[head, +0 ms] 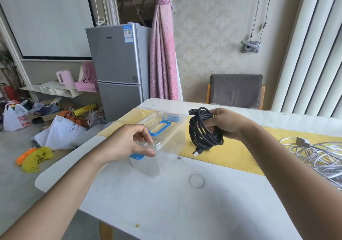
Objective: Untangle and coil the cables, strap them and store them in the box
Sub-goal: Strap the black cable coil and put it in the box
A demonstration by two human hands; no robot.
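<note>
Left hand (129,143) pinches box (172,139) lid corner, right hand (226,125) grips coiled black cable (200,131), not yet stored; pale cable tangle (318,156) still undone.

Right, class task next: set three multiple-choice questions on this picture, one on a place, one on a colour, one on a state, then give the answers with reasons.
1. Where does the pale cable tangle lie?
A. in the clear box
B. on the table, at the right
C. on the floor

2. What colour is the box's handle?
A. red
B. green
C. blue

3. How is the black cable?
A. coiled, gripped by the right hand
B. stretched straight
C. stored in the box

Answers:
1 B, it sprawls over the yellow runner at the table's right edge.
2 C, the handle on the lid is blue.
3 A, its loops sit bundled in the right hand, beside the box.
</note>
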